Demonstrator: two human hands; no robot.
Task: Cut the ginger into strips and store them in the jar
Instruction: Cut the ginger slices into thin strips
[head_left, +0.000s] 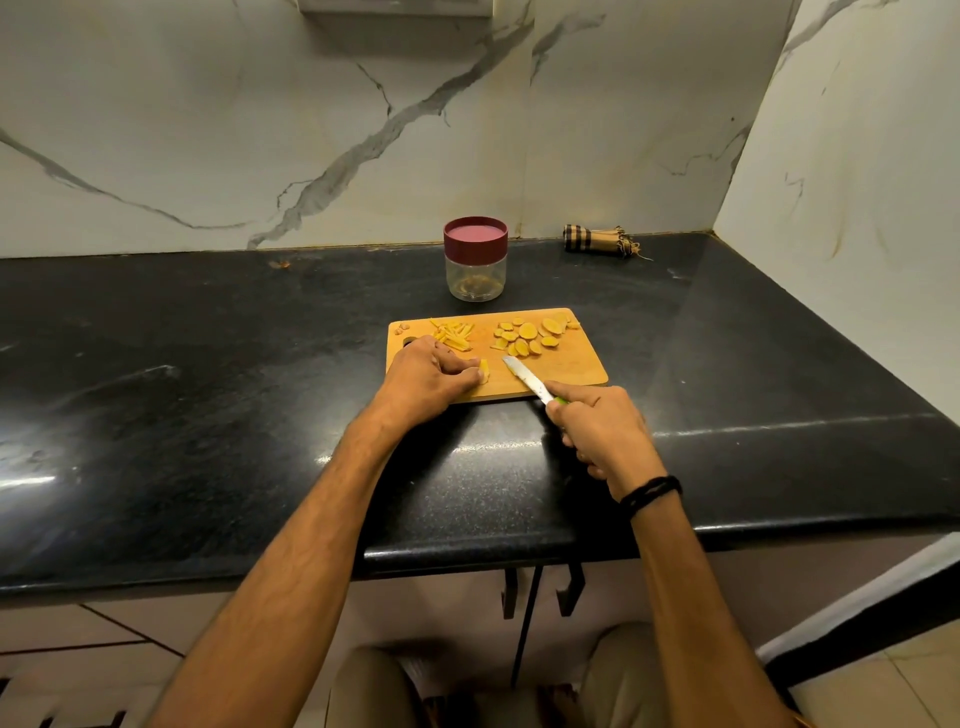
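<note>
The left forearm reaches in from the lower left, and the left hand (431, 376) rests knuckles-up on the near left part of the cutting board (576, 371). Its fingers are curled and the fingertips pin a small ginger piece (483, 371) against the wood. Just beyond that hand lies a loose pile of ginger strips (454, 332), with a few tiny scraps (401, 328) at the board's far left corner.

To the right of the held piece, and apart from it, the knife (524, 378) slants across the board with its tip pointing up and left. The right hand (597, 431) is wrapped tightly round its green handle, hovering over the desk (208, 364) just off the board's near edge. A dark band (650, 493) circles that wrist.

A cluster of round ginger slices (524, 338) sits on the far right half of the board. Behind the board stands the jar (475, 260), lid on, upright. A checked folded cloth (597, 240) lies by the wall farther right.
</note>
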